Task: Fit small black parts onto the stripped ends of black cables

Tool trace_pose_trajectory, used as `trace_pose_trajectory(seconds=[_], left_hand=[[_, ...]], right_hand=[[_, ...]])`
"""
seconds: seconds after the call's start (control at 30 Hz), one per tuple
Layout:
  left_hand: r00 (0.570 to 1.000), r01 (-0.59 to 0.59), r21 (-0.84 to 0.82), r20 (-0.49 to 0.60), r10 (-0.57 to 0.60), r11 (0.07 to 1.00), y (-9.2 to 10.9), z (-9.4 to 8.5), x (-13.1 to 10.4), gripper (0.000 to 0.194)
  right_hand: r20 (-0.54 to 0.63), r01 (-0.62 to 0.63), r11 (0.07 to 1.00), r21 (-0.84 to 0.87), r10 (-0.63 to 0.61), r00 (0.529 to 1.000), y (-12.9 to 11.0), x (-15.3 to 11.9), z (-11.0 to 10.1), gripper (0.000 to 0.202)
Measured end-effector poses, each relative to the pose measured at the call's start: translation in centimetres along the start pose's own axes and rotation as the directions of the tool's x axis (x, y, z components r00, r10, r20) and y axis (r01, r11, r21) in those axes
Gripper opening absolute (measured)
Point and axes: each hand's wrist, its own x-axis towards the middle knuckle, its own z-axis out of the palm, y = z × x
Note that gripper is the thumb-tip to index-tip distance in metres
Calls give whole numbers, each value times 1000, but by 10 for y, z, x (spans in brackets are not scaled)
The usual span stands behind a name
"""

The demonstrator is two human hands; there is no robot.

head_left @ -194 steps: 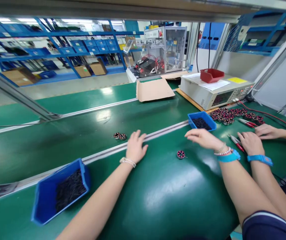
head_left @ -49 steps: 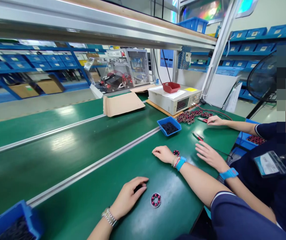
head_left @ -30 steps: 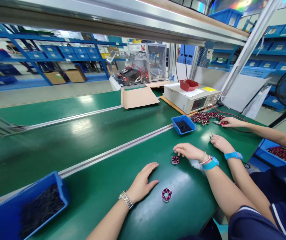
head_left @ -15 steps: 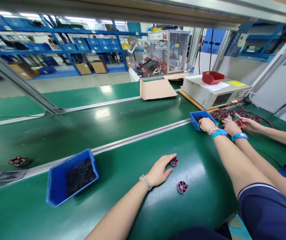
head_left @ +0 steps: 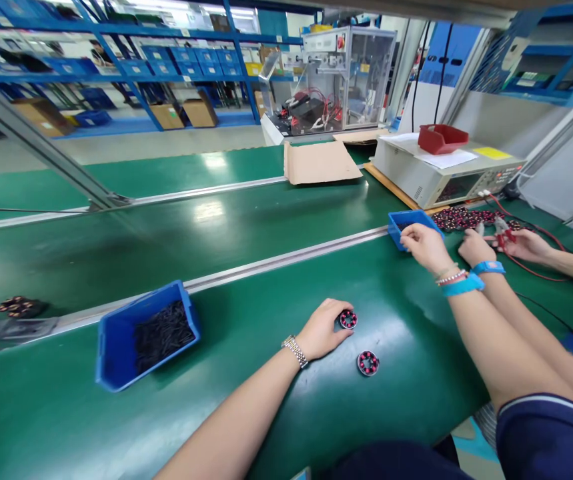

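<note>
My left hand [head_left: 323,330], with a metal watch, curls its thumb and fingers around a motor stator [head_left: 349,319] with pink-red windings on the green bench. A second similar stator [head_left: 367,363] lies just below and to the right, apart from the hand. My right hand [head_left: 426,247], wearing beaded bracelets and a blue wristband, is above the near edge of a small blue bin [head_left: 395,231]. Its thumb and fingertips are pinched together; anything between them is too small to make out. The hand hides much of the bin's inside.
A larger blue bin [head_left: 111,350] holds thin black pieces [head_left: 163,333]. To the right, a co-worker's hands [head_left: 526,245] hold red-handled pliers [head_left: 503,235] near piled stators [head_left: 461,219]. Behind are a bench instrument [head_left: 426,177] and cardboard [head_left: 322,163]. More coils [head_left: 20,307] lie at far left.
My right hand has lifted its fingers out of the small bin to above its edge. My left thumb and fingers have closed in around the stator. The camera view has shifted slightly.
</note>
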Motion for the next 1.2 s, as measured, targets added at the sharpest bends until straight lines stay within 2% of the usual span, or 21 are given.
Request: trace_pose_trajectory(seconds=[0.07,0.1,0.2,0.27,0.33,0.47,0.57,0.67,0.8,0.87,0.93,1.07,1.2], left_hand=[[1000,4,10,3,-4,1000,0,0,0,35],[1000,4,14,2,-4,1000,0,0,1,34],[1000,9,19,0,-9,1000,1,0,1,33],[1000,11,19,-2,-10,1000,2,0,1,33],[1000,10,20,-5,-9,1000,2,1,1,32],[1000,-6,27,-11,6,1000,3,1,1,34],[999,-32,30,-2,32,999,3,0,1,34],[1000,-21,29,8,21,999,3,0,2,33],[1000,11,23,18,-11,1000,3,0,3,32],[1000,15,16,16,-15,1000,3,-1,2,32],[1000,12,13,12,-12,1000,3,-1,2,32],[1000,6,14,4,-6,1000,4,-1,3,31],[1000,11,16,9,-11,1000,4,-1,3,30]], right_hand=[[174,9,962,273,-58,983,-18,-32,15,21],[294,-39,934,356,-72,953,-27,-48,23,21],[550,-168,880,444,-120,827,-50,-85,40,20],[611,-167,875,455,-170,773,-60,-96,45,19],[613,-115,887,447,-210,762,-65,-99,45,18],[582,-20,913,408,-243,776,-68,-98,46,17],[597,13,919,394,-266,756,-69,-98,48,17],[584,95,927,364,-307,751,-69,-97,47,17],[528,214,936,280,-337,780,-68,-93,45,18],[510,190,947,259,-301,805,-66,-92,43,19],[525,121,948,293,-266,809,-66,-92,41,20],[594,64,936,345,-270,758,-70,-96,43,16],[622,29,937,348,-253,741,-73,-99,48,16]])
